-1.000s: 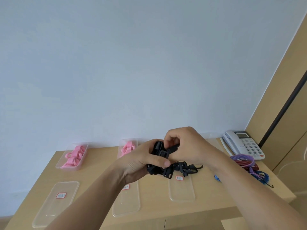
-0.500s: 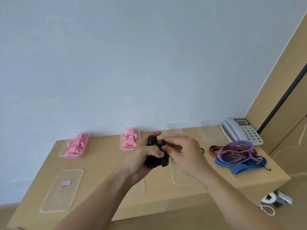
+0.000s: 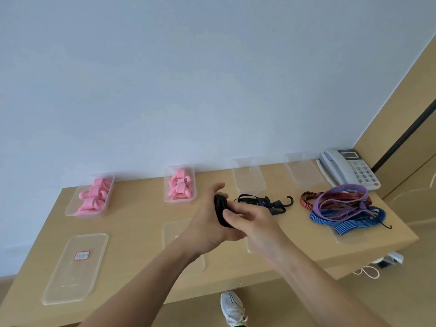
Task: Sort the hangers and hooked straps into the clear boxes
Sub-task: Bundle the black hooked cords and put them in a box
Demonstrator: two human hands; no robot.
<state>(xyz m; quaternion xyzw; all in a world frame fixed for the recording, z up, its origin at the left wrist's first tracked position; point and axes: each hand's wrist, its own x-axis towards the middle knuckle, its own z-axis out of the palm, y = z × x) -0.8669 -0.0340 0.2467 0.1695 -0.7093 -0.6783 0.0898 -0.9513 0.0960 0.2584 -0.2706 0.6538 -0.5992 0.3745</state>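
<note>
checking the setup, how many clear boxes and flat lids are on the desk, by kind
boxes with pink hangers: 2
empty boxes: 2
lids lying flat: 4, three partly covered by hands or straps
total: 8

No words or numbers can be read here. A small white label with a red edge point(image 3: 81, 255) sits on the clear lid point(image 3: 70, 279) at the lower left of the frame, but its marks are too blurry to make out. A bit of another red label point(image 3: 177, 236) peeks out by the left arm near the middle. The phone point(image 3: 349, 168) at the upper right has number buttons and a little screen, all too small to read.
</note>
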